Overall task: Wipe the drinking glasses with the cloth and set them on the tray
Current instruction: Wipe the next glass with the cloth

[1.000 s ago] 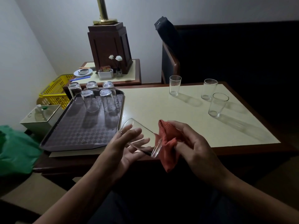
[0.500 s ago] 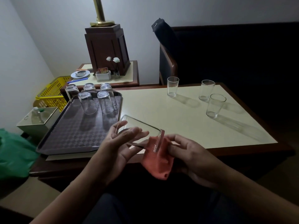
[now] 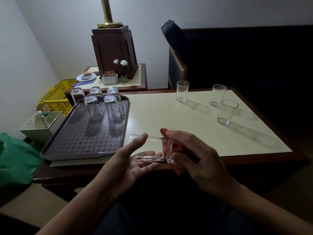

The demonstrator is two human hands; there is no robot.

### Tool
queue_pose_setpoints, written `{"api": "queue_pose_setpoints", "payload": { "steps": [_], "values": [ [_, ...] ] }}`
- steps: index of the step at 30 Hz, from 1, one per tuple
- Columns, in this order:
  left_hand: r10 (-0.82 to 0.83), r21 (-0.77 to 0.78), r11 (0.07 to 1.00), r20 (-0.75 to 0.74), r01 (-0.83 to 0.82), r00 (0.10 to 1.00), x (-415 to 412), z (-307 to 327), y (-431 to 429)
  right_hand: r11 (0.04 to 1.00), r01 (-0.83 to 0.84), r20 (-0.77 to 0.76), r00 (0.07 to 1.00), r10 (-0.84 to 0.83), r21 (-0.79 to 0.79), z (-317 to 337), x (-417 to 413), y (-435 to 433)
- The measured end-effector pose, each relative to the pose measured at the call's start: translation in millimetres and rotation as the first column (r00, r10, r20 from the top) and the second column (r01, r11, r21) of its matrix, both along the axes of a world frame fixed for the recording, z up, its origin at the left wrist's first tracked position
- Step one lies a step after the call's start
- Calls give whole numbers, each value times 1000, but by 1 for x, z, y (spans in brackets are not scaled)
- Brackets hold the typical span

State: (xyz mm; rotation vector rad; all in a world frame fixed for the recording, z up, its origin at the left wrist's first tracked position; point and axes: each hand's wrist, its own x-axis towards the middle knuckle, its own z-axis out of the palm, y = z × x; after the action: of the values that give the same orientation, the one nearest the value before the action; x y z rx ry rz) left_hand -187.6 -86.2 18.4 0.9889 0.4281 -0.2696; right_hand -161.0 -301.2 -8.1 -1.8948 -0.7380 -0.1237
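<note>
Step in hand: wiping, glass no. 6 by the look of it. Your L hand [image 3: 133,160] has the glass [image 3: 149,148] on its side just above the near edge of the tabletop [image 3: 169,119], thumb across the top, fingers [image 3: 149,165] fairly straight underneath, so it's pinched between them. Your R hand [image 3: 191,150] is curled tight round the red cloth [image 3: 177,168], bunched against the glass's wider end; can't tell if any cloth is inside.

Tray [image 3: 50,150] sits to your left w/ five glasses upside down [image 3: 94,107] at its far end. Three more [image 3: 182,91] stand upright on the far right of the tabletop, well apart from the tray, prob. not yet wiped.

Next, I'd say: finish the wipe, take the cloth off, turn the glass mouth-down w/ the L hand and set it on bare tray in front of the others. Firm grip needed, as smooth glass held that loosely could slip. Then reach across for the next one.
</note>
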Motion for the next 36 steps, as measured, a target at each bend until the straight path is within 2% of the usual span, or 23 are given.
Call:
{"api": "queue_pose_setpoints", "payload": {
  "steps": [2, 3, 5, 6, 8, 9, 11, 13, 16, 18, 19, 21, 23, 24, 25, 26, 28, 29, 30, 32, 33, 34, 36],
  "values": [
    [-87, 9, 996, 100, 87, 991, 1, -3, 5, 944, 13, -385, 915, 122, 330, 7, 3, 0],
    [-124, 13, 992, 174, 124, 977, 3, -4, 7, 888, 46, -562, 789, 249, 457, 8, 6, 0],
    [-124, 51, 992, 301, 113, 945, 7, -8, 11, 854, 102, -736, 567, 371, 510, 9, 5, 2],
    [-102, 105, 992, 339, 70, 935, 9, -10, 12, 858, 99, -761, 521, 387, 504, 10, 3, 4],
    [-52, 209, 978, 327, -18, 944, 9, -11, 10, 866, 120, -765, 539, 353, 485, 6, 1, 8],
    [-25, 231, 972, 275, -41, 961, 9, -12, 8, 886, 114, -736, 609, 295, 449, 4, 0, 9],
    [-2, 241, 970, 136, -31, 991, 6, -11, 2, 975, 1, -478, 872, 109, 223, 3, -6, 10],
    [22, 169, 985, -12, -19, 1000, 3, -10, -4, 998, -28, -4, 1000, 28, -54, 0, -9, 8],
    [-58, -8, 998, -147, 57, 987, 5, -8, 3, 981, -9, 555, 824, 119, -196, -2, -4, 3],
    [-183, -76, 982, -139, 173, 973, 7, -10, 13, 961, -44, 662, 716, 220, -272, 3, 0, 0],
    [-214, -71, 976, -116, 207, 970, 7, -9, 14, 957, -67, 651, 719, 243, -282, 7, 0, -1],
    [-192, 34, 981, -22, 193, 981, 7, -8, 12, 971, -115, 495, 844, 207, -211, 12, -4, -3],
    [-181, 224, 964, 152, 145, 972, 6, -5, 13, 986, -164, 43, 986, 163, 23, 20, -7, -4],
    [-215, 314, 940, 247, 131, 945, 5, -4, 15, 970, -159, -240, 950, 201, 182, 23, -4, -4],
    [-269, 402, 907, 325, 125, 907, 5, -4, 19, 946, -107, -482, 839, 251, 307, 25, 1, -7],
    [-333, 477, 870, 384, 123, 861, 4, -2, 23, 926, -49, -630, 720, 292, 373, 26, 7, -10],
    [-432, 586, 802, 439, 113, 788, 3, -2, 28, 917, -20, -720, 613, 326, 398, 25, 11, -13],
    [-449, 613, 783, 440, 105, 778, 3, -2, 28, 931, -47, -707, 637, 307, 363, 24, 10, -14],
    [-437, 615, 782, 431, 97, 790, 3, -2, 26, 960, -94, -640, 728, 247, 264, 22, 8, -14],
    [-311, 505, 858, 354, 100, 882, 3, -2, 18, 994, -104, -243, 965, 94, -27, 21, 3, -13],
    [-233, 408, 907, 282, 103, 931, 4, -2, 14, 989, -79, 30, 996, 83, -128, 19, 2, -12],
    [-172, 328, 939, 202, 99, 964, 6, -2, 11, 975, -79, 254, 958, 132, -208, 16, 2, -11],
    [-136, 241, 964, 73, 115, 988, 9, -4, 11, 927, -105, 447, 853, 271, -361, 6, 1, -10]
  ]
}}
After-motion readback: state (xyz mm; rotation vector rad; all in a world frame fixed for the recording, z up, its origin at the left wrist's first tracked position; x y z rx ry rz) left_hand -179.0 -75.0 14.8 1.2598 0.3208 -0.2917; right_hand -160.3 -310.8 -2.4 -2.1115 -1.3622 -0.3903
